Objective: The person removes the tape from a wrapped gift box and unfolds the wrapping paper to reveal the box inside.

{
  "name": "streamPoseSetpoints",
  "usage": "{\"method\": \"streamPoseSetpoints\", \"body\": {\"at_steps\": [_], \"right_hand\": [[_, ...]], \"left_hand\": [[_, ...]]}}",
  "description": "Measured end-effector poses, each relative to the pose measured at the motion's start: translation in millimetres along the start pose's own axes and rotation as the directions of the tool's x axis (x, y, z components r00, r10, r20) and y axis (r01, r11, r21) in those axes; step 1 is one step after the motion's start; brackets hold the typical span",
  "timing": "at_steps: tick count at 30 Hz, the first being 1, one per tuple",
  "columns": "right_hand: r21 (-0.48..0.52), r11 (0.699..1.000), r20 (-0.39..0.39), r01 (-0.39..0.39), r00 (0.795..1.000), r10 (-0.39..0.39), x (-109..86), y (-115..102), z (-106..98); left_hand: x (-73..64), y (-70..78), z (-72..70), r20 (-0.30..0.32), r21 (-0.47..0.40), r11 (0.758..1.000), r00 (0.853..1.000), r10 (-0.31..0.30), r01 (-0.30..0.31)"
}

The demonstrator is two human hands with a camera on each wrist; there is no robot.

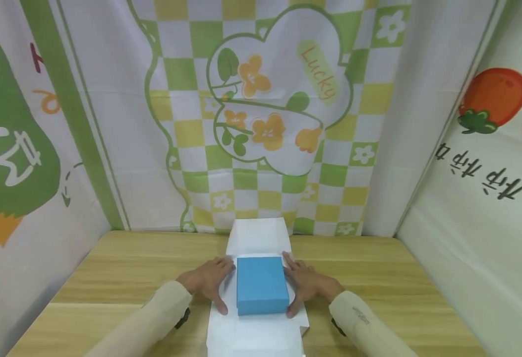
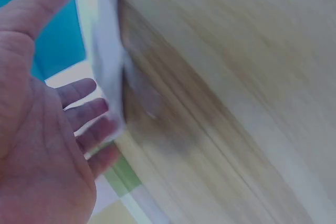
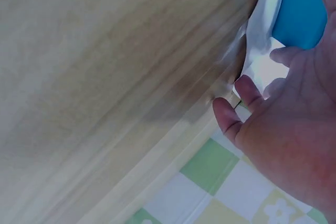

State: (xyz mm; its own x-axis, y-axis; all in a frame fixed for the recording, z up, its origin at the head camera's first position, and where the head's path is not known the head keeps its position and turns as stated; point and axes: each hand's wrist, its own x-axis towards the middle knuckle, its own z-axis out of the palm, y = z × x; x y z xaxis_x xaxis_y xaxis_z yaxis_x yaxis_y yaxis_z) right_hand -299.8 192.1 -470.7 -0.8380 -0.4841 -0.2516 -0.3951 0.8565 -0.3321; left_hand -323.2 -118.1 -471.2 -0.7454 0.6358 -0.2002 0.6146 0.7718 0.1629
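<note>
A blue box (image 1: 262, 286) sits in the middle of an unfolded sheet of white cardboard (image 1: 254, 334), which looks like a flattened carton. On its left side is my left hand (image 1: 209, 280), thumb and fingers spread over the cardboard's edge. My right hand (image 1: 304, 283) mirrors it on the right, its thumb close to the box's near corner. The left wrist view shows the left palm (image 2: 47, 145) with loosely extended fingers beside the white cardboard edge. In the right wrist view, fingers (image 3: 227, 115) lie along the other edge; some are partly hidden.
A wooden table (image 1: 153, 258) carries everything. The cardboard's far flap (image 1: 259, 235) stands near a green-and-yellow checked curtain (image 1: 252, 188) at the back. Printed white cloth (image 1: 475, 238) bounds the table on the right, with similar cloth (image 1: 78, 233) on the left.
</note>
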Motion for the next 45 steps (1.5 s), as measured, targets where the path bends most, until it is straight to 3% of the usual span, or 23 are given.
{"method": "streamPoseSetpoints", "body": {"at_steps": [5,10,13,16,21,28,34,40,45], "right_hand": [[-0.092,0.99,0.048,-0.107,0.993,0.111,-1.2,-3.5,1.6],[-0.135,0.987,0.046,-0.083,0.995,0.089,-0.3,-5.1,2.9],[-0.13,0.989,0.054,-0.075,0.995,0.083,1.3,-6.3,5.1],[-0.12,0.988,0.07,-0.095,0.992,0.104,2.7,-6.9,7.4],[-0.171,0.98,0.075,-0.101,0.991,0.115,4.2,-9.2,2.7],[-0.145,0.986,0.154,-0.076,0.983,0.098,4.7,-4.0,4.2],[-0.177,0.981,0.153,-0.081,0.982,0.109,2.2,-3.5,4.4],[-0.185,0.979,0.18,-0.086,0.976,0.119,8.4,7.9,10.0],[-0.155,0.984,0.174,-0.086,0.978,0.113,8.1,9.1,10.6]], "left_hand": [[-1.9,-3.2,6.8,0.002,-0.043,0.999,1.0,-0.005,0.005],[-2.0,3.7,5.6,0.048,-0.03,0.996,0.995,-0.087,0.089],[-2.0,7.4,4.4,0.067,-0.009,0.994,0.992,-0.109,0.11],[-1.8,4.3,6.9,0.064,-0.005,0.998,0.996,-0.069,0.069],[-4.1,-8.5,15.2,0.038,-0.094,0.996,0.999,0.013,-0.009],[-8.5,-9.5,17.6,0.057,-0.127,0.992,0.998,0.035,-0.027],[-8.8,-9.4,17.4,0.072,-0.15,0.988,0.996,0.061,-0.05],[-6.1,-12.0,19.0,0.135,-0.132,0.991,0.989,0.053,-0.035],[-6.5,-16.3,21.7,0.122,-0.131,0.99,0.991,0.059,-0.043]]}}
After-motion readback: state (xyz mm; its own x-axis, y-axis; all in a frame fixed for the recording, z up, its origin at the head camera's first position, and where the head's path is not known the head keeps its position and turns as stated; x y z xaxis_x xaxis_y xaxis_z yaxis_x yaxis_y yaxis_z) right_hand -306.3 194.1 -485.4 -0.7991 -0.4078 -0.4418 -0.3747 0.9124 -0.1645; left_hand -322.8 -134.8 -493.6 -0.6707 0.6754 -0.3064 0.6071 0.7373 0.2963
